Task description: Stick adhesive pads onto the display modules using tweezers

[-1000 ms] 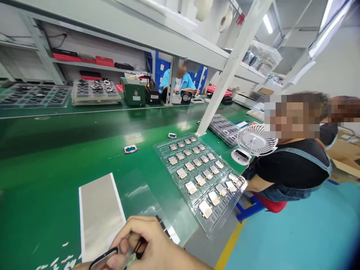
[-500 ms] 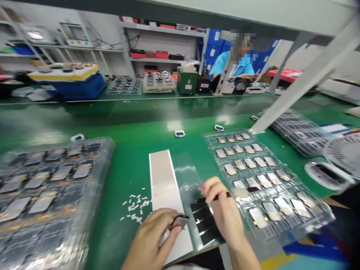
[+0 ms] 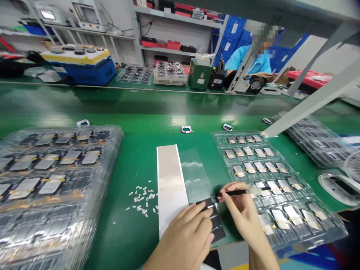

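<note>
My right hand (image 3: pixel 243 212) pinches a thin black tool (image 3: pixel 233 193) that lies level, its tip pointing left over a row of black rectangular pieces (image 3: pixel 215 221) on a clear film (image 3: pixel 195 174). My left hand (image 3: pixel 185 236) lies knuckles up beside it. Its fingers are pressed together, and the tips rest on the black pieces. Anything under that palm is hidden. A long white strip (image 3: pixel 170 180) lies just left of the film.
A clear tray (image 3: pixel 332 234) of several small silver parts sits right of my hands. A stack of similar trays (image 3: pixel 112 157) fills the left. White scraps (image 3: pixel 142 198) dot the green belt (image 3: pixel 140 112). A white fan base (image 3: pixel 337 185) stands far right. A person in blue sits across the line.
The view has swung left and down from the seated co-worker to the bench. My left hand, which held a small dark-rimmed part, now rests on the black pieces. The right hand's tool now shows clearly.
</note>
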`<state>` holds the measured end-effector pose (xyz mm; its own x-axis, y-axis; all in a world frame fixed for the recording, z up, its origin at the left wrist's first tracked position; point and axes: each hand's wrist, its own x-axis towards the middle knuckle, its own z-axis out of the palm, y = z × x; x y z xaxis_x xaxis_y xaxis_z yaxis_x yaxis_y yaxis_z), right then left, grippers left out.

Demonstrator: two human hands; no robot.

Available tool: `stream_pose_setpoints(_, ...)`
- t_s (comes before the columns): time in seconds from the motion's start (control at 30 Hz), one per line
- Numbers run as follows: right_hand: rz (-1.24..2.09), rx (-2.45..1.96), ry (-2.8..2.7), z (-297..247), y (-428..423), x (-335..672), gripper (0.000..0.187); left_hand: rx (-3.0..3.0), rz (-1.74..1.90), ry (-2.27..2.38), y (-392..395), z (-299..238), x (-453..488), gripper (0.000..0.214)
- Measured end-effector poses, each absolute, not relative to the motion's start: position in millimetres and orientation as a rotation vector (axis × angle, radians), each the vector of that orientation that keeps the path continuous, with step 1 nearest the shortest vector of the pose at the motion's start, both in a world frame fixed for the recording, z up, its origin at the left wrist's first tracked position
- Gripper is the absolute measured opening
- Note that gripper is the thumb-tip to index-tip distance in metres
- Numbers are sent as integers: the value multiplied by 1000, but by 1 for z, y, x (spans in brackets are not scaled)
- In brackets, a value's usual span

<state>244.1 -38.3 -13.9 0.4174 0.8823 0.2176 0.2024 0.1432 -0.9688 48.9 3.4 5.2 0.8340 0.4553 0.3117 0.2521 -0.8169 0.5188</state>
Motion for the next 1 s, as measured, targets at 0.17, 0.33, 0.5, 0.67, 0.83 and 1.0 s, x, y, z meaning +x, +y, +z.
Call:
stream_pose_setpoints(0.17, 589, -1397, -1046, -16, -46, 244, 7, 2580, 579, 524, 1, -1, 65, 17)
stream_pose_setpoints(0.33, 580, -1412, -1055, -15, -48, 242, 8, 2574, 523, 503, 4, -4, 66, 20)
stream_pose_setpoints(0.5, 615, -1442, -1059, -17, -51, 242, 7, 2537, 539, 504, 5, -2, 64, 20)
stream_pose_setpoints(0.67, 619, -1452, -1051, -18, -52, 241, 6, 2543, 588, 505, 6, -3, 64, 20)
stream_pose_setpoints(0.83, 635, -1446, -1046, -17, -51, 240, 6, 2535, 561, 510, 7, -1, 64, 18)
stream_pose_setpoints(1.0, 636, -1451, -1033, -17, -52, 241, 6, 2504, 550, 519, 7, 0, 64, 16)
